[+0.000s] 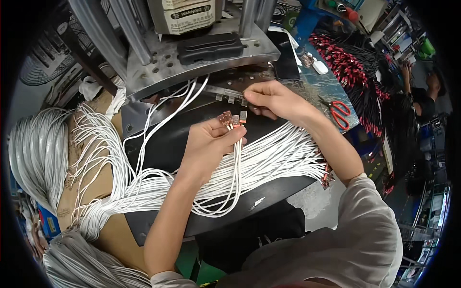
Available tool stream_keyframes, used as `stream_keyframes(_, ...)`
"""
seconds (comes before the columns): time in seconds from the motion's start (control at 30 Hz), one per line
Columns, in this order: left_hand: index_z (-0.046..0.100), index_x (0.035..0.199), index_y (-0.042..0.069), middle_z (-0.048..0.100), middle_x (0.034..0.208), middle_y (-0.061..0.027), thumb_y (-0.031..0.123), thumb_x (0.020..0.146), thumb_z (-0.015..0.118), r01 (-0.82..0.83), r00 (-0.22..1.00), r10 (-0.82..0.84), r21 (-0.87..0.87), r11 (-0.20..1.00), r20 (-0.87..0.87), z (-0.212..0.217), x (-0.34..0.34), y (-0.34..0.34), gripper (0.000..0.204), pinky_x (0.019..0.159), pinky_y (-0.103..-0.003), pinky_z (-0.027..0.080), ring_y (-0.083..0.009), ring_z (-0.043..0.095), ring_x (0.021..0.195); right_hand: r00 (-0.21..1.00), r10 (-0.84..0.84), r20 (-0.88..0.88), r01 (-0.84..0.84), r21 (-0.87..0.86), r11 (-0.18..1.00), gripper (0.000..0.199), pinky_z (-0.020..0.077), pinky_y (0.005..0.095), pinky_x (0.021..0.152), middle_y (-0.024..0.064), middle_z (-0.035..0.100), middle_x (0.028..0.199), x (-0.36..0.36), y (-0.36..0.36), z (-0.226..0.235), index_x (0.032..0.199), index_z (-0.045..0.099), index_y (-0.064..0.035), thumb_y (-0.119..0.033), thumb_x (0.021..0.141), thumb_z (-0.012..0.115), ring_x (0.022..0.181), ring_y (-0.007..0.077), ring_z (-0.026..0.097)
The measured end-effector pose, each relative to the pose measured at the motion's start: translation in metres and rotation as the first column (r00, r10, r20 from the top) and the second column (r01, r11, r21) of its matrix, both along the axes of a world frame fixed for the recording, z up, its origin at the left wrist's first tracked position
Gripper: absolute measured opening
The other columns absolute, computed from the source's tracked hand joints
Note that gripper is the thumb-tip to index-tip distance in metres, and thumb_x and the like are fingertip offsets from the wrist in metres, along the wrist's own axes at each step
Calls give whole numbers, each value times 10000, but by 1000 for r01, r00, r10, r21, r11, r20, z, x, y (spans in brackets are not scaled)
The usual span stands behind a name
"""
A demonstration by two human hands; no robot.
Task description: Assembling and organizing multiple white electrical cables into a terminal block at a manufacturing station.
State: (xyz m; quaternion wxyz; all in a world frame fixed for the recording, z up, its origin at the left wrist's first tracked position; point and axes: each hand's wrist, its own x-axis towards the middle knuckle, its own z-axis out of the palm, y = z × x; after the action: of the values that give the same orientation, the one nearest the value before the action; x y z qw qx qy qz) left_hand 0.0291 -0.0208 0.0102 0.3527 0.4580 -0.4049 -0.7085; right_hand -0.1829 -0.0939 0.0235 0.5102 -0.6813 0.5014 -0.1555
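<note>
My left hand (204, 146) is closed round a few white cables, and their metal-ended, copper-coloured connectors (235, 120) stick up past the thumb. Those cables hang down in a loop in front of the palm. A little farther off, my right hand (276, 100) pinches the right end of a clear strip (223, 91) with several small metal plugs along its near edge. Its fingertips are partly hidden. Below both hands, a thick bundle of white cables (273, 158) lies across a black work surface (163, 153).
A press with a metal plate (201, 67) and posts stands just beyond my hands. Red-handled cutters (340, 115) and a phone (286, 60) lie at right. Black cables with red ends (336, 62) are heaped farther off. Coiled cables (38, 153) sit at left.
</note>
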Motion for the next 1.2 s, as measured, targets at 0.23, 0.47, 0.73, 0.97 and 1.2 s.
stream_keyframes(0.23, 645, 1112, -53, 715, 966, -110, 55, 948, 652, -67, 998, 67, 16, 998, -21, 7, -10, 6, 197, 711, -242, 545, -122, 670, 787, 883, -91, 461, -8, 210, 978, 281, 495, 245, 674, 40, 664, 872, 5, 11, -13, 1069, 644, -6, -270, 1033, 555, 752, 104, 610)
stream_keyframes(0.47, 637, 1118, -56, 713, 956, -100, 74, 968, 635, -43, 999, 43, -29, 999, 10, -2, -6, 5, 199, 702, -232, 535, -104, 652, 770, 935, -59, 351, -10, 190, 982, 280, 475, 229, 650, 32, 670, 908, 10, 23, 3, 1171, 610, 3, -233, 1030, 556, 767, 99, 627)
stream_keyframes(0.73, 644, 1098, -37, 703, 905, -74, 99, 972, 643, -69, 996, 74, -85, 994, 56, 0, -8, 7, 186, 696, -235, 530, -102, 647, 767, 943, -89, 322, 46, 137, 989, 296, 414, 193, 603, 23, 672, 923, -6, 18, -1, 1201, 600, 11, -225, 1026, 562, 750, 73, 612)
stream_keyframes(0.97, 643, 1065, -38, 704, 890, -82, 100, 974, 644, -156, 988, 157, -109, 982, 1, -2, -13, 6, 166, 672, -230, 521, -93, 640, 736, 929, -23, 370, -33, 144, 989, 297, 410, 191, 596, 24, 680, 938, 1, 23, 1, 1202, 599, 23, -207, 1015, 576, 746, 65, 609)
stream_keyframes(1.2, 669, 1012, -35, 704, 873, -75, 139, 987, 632, -99, 980, 138, -255, 962, 140, -6, -8, 8, 180, 633, -230, 515, -81, 636, 722, 933, 24, 359, -65, 102, 993, 289, 473, 205, 635, 46, 694, 954, -3, 23, 3, 1151, 621, 49, -99, 918, 708, 766, 61, 620)
